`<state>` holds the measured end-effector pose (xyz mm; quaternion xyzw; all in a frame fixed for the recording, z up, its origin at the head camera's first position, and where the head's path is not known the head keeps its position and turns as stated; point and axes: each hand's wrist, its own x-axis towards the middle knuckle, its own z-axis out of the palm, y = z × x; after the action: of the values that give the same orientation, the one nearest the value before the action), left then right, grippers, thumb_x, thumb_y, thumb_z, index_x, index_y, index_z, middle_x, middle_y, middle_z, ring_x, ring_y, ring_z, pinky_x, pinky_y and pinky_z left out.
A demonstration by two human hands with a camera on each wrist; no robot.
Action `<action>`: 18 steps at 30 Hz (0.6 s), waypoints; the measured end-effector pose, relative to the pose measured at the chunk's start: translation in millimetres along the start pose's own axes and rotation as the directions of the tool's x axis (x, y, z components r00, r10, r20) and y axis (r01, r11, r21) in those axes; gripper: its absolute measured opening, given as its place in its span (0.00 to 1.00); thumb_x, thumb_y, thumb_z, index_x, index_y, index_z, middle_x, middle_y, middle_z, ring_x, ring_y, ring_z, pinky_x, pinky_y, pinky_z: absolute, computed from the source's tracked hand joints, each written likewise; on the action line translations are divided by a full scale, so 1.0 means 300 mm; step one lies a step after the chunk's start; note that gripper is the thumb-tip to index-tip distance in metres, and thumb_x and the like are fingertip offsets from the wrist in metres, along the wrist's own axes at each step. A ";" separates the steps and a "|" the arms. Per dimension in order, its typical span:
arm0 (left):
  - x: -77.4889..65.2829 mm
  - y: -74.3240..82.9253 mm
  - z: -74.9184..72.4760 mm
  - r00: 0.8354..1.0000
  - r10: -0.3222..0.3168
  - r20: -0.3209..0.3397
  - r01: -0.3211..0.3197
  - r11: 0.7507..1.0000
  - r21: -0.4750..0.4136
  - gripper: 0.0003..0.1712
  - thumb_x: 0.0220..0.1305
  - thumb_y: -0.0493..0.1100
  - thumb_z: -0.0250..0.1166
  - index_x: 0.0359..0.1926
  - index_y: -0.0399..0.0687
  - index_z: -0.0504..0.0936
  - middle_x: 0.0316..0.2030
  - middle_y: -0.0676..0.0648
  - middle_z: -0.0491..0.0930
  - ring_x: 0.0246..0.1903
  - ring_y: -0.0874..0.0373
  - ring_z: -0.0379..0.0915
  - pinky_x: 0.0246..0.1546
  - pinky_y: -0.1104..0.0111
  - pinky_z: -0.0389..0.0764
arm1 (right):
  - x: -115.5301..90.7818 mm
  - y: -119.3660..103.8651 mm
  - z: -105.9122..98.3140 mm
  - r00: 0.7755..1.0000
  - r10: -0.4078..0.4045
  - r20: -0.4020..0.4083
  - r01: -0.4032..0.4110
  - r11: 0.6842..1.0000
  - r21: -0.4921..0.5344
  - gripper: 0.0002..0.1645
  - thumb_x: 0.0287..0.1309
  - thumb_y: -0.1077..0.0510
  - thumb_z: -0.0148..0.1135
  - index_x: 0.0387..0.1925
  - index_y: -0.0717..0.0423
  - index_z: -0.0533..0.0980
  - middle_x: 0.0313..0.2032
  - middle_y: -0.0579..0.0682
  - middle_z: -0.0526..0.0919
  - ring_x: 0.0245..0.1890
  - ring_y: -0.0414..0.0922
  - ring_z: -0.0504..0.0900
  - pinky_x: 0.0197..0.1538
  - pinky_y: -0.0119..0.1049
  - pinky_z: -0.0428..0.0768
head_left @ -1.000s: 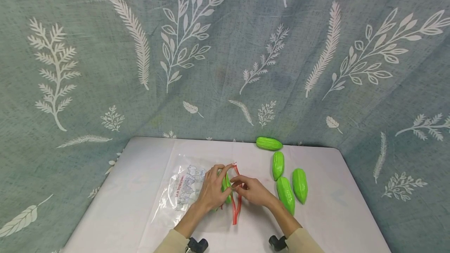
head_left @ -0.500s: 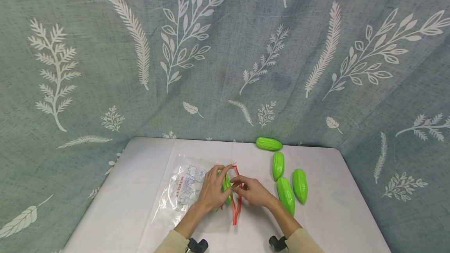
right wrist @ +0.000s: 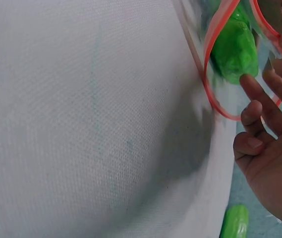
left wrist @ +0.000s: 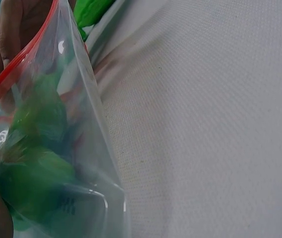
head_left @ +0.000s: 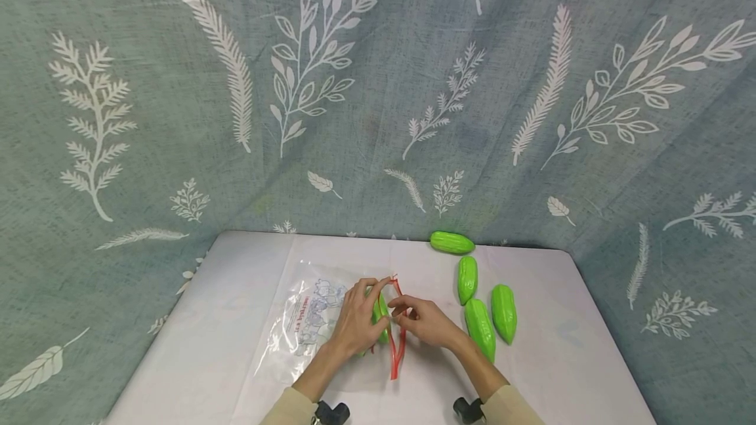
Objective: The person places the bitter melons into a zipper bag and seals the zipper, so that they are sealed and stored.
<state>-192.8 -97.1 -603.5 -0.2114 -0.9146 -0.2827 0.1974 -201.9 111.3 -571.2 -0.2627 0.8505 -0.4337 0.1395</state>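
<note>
Left hand holds the clear zip bag at its red rim, mouth parted.
Right hand has loosely bent fingers at the mouth, beside a ribbed green gourd inside; I cannot tell if they touch it. The bag is probably light, limp, slippery, best taken by the rim; the gourd looks stiff and smooth. Four loose gourds lie right; beyond them, room remains before the table edge.

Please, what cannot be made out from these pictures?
Head view: the left hand hides part of the green piece in the bag.
Head view: the red lettering is too small to read.
Left wrist view: the bag blurs the number of green pieces inside.
Right wrist view: the right edge cuts off the left hand.
</note>
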 end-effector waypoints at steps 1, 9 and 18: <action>0.000 -0.001 0.000 1.000 0.000 0.001 0.000 1.000 0.001 0.49 0.48 0.50 0.64 0.75 0.62 0.63 0.56 0.46 0.67 0.53 0.49 0.69 0.58 0.46 0.70 | -0.001 0.000 -0.002 1.000 -0.001 0.000 0.001 1.000 -0.003 0.20 0.69 0.50 0.58 0.59 0.48 0.78 0.45 0.41 0.85 0.40 0.38 0.80 0.44 0.35 0.78; 0.005 -0.007 0.001 1.000 0.000 0.002 0.000 1.000 -0.009 0.50 0.47 0.48 0.64 0.75 0.62 0.63 0.56 0.45 0.68 0.53 0.48 0.70 0.57 0.47 0.71 | -0.007 -0.005 -0.031 1.000 -0.001 -0.025 0.001 1.000 -0.014 0.20 0.68 0.57 0.60 0.59 0.53 0.78 0.46 0.50 0.85 0.38 0.45 0.80 0.40 0.36 0.77; 0.008 -0.001 -0.002 1.000 0.007 -0.001 -0.007 1.000 -0.008 0.49 0.47 0.50 0.63 0.75 0.61 0.64 0.56 0.46 0.68 0.53 0.49 0.70 0.58 0.47 0.70 | -0.027 -0.002 -0.088 0.996 0.005 -0.094 -0.014 0.996 -0.093 0.18 0.69 0.56 0.60 0.57 0.55 0.80 0.46 0.53 0.86 0.35 0.46 0.78 0.37 0.35 0.75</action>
<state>-194.8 -97.1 -602.0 -0.2154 -0.9125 -0.2857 0.1981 -207.5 133.1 -555.1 -0.2442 0.8769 -0.4044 0.0890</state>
